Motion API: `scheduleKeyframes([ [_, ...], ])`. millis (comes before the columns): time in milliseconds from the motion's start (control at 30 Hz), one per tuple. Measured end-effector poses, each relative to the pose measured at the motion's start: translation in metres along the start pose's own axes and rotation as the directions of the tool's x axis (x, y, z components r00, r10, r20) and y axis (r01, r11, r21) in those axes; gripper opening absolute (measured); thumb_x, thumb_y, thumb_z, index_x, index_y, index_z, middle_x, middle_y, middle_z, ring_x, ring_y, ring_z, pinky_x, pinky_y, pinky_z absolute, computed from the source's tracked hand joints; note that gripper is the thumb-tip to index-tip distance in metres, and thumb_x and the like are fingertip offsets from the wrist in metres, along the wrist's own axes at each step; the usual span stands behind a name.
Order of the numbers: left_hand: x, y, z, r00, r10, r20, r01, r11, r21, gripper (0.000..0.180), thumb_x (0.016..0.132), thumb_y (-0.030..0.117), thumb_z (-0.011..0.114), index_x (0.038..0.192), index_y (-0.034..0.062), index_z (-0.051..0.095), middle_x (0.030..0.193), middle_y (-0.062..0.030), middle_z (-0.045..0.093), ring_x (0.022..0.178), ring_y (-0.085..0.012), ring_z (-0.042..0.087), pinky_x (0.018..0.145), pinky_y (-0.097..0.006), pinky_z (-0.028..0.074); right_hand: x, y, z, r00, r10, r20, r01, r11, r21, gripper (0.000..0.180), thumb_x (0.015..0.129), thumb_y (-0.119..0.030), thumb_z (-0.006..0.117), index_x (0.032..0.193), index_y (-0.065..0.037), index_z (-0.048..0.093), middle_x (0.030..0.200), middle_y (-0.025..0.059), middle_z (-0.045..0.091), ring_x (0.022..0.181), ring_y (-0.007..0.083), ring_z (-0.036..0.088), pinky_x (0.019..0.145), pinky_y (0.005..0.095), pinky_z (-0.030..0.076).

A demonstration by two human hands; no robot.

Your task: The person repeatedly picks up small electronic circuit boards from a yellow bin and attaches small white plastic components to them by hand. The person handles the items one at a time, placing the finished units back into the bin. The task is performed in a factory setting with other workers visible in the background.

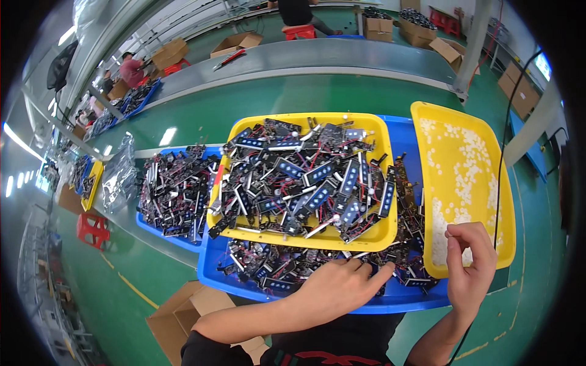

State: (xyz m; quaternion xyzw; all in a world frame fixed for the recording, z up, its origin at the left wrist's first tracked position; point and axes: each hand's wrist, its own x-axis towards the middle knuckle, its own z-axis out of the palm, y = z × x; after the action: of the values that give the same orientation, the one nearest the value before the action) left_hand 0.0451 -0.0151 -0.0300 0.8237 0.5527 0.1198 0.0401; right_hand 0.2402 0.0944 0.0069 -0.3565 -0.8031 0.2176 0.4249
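Note:
Over the near part of the large blue tray (210, 268), my left hand (342, 285) reaches in among small black circuit-board assemblies (278, 283). Its index finger is stretched out to the right, apart from the others, which bend down; no held piece shows in it. My right hand (473, 262) is above the near left edge of a yellow tray (506, 232) with many tiny white pieces (461, 158). Thumb and index finger meet in a pinch; anything between them is too small to make out. Another yellow tray (387, 229), heaped with lamp boards (320, 174), rests on the blue one.
Left of the trays, a second blue tray (152, 227) holds more boards, beside a clear plastic bag (120, 177). An open cardboard box (174, 317) stands below. A black cable (502, 158) hangs at the right. Beyond is a conveyor bench (342, 58), with people seated farther off.

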Motion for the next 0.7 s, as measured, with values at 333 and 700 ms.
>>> scheduleKeyframes([
  [333,-0.003,-0.013,-0.019,0.999,-0.035,-0.020,0.029,0.973,-0.231,0.052,0.076,0.007,0.061,0.127,0.0025,0.052,0.074,-0.0066,0.058,0.070,-0.0249,0.060,0.063,-0.035,0.053,-0.012,0.005,0.003,0.995,0.059,0.080,-0.077,0.967,0.244,0.016,0.078,0.010,0.063,0.093,0.004,0.064,0.084,0.0112,0.062,0.069,0.0144,0.055,0.062,0.0230,0.043],
  [700,-0.044,-0.021,-0.062,0.848,-0.525,-0.070,0.052,0.214,-0.975,0.056,0.076,-0.004,0.073,0.129,0.0011,0.053,0.096,-0.0079,0.066,0.091,-0.0153,0.065,0.074,-0.026,0.055,-0.030,0.002,0.027,0.992,0.007,0.126,-0.070,0.864,0.499,0.012,0.088,0.002,0.057,0.100,0.003,0.058,0.090,0.0094,0.054,0.072,0.0115,0.049,0.061,0.0204,0.040],
])
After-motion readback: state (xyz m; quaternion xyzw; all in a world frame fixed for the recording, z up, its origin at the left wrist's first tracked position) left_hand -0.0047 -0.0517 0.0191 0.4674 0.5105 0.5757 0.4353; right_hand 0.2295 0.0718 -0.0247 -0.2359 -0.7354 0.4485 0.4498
